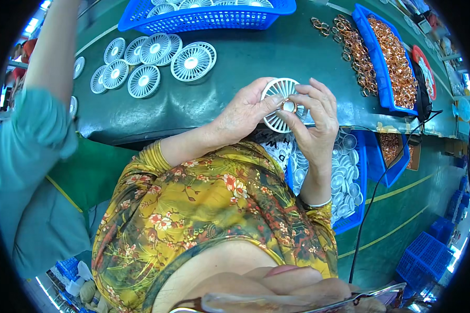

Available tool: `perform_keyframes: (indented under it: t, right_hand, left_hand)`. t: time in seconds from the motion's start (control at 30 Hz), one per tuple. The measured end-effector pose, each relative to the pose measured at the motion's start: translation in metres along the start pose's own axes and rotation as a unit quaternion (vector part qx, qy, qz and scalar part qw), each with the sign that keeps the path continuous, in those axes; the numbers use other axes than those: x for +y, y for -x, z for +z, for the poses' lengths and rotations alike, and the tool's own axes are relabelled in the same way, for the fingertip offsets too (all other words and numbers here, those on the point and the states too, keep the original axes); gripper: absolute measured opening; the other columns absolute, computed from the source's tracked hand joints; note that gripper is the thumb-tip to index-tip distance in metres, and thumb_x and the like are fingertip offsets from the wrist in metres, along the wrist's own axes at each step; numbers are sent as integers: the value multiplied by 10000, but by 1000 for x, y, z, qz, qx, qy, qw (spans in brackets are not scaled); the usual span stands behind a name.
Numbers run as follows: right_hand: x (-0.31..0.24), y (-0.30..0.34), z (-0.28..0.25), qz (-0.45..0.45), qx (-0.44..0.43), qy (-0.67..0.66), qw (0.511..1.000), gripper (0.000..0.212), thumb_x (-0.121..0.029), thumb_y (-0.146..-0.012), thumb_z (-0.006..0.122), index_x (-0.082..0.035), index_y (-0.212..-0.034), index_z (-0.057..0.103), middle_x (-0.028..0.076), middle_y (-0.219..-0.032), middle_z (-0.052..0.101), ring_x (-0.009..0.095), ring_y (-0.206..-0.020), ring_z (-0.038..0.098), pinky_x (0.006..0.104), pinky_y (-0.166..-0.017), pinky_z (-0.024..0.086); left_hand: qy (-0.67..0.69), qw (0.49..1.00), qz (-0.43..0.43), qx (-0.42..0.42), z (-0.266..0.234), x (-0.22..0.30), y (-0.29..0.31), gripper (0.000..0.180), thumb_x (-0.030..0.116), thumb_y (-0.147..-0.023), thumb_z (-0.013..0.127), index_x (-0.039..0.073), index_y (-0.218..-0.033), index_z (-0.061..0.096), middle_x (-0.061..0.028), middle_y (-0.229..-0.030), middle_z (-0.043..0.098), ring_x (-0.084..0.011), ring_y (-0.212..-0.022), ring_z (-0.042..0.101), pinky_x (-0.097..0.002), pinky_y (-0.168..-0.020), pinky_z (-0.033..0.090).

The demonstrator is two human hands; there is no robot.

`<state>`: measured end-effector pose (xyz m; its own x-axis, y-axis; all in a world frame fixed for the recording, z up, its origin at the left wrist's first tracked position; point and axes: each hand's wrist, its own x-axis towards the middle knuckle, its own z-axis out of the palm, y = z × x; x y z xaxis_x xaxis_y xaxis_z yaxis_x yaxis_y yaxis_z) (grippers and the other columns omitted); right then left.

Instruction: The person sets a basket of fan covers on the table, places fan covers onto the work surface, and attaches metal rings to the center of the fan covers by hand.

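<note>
Over the near edge of the table, my left hand point(241, 110) grips a white slotted plastic disc point(281, 86) by its rim, with the thumb lying across its face. A copper-coloured ring point(296, 107) is at the disc's hub, pinched by the fingers and thumb of my right hand point(321, 116). Whether the ring is seated on the hub or only touching it, I cannot tell. Several similar white discs point(143, 81) lie on the table to the left, some overlapping.
A blue basket point(209, 22) of white discs stands at the far side. Loose copper rings point(356, 55) lie beside a blue tray point(384, 86) full of them on the right. Below the table edge is a blue crate point(361, 208) of discs. Another person's arm point(49, 62) reaches in at left.
</note>
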<state>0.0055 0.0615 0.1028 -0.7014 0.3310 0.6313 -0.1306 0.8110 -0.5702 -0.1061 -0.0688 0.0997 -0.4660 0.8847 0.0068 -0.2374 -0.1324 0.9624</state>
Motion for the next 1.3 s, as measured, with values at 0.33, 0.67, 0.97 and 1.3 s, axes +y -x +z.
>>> perform_keyframes:
  t: [0.33,0.67,0.97,1.3]
  right_hand:
    - [11,-2,-11,-120,-122,-54,984,316,-268,-630,787,-153,-915,714,8,-1115,652,291,-1244,452,463,-1068,227]
    - [9,17,16,95,-31,-264,959,522,-116,-707,752,-56,-1194,571,219,-1341,442,325,-1220,466,395,-994,385]
    - [4,10,18,-62,6,28,998,195,-104,-701,735,-85,-781,558,24,-739,580,214,-627,534,342,-580,371]
    - [3,22,24,34,16,-173,984,159,-2,-743,720,-31,-850,607,39,-789,581,58,-540,476,197,-454,369]
  left_hand:
    - [-4,993,-97,-59,-2,22,11,415,239,-878,630,-6,-1181,488,-37,-989,585,-83,-867,552,-226,-755,470]
    - [-213,976,52,-5,-9,11,11,473,184,-881,624,-4,-1262,418,-63,-1058,593,-95,-945,570,-238,-800,475]
    - [-271,951,145,36,-9,8,4,433,97,-930,494,71,-1348,383,-112,-1153,582,-149,-960,592,-270,-817,472]
    - [-346,924,154,-45,-16,-6,-7,306,37,-887,543,88,-1188,573,-107,-973,659,-191,-869,655,-274,-745,516]
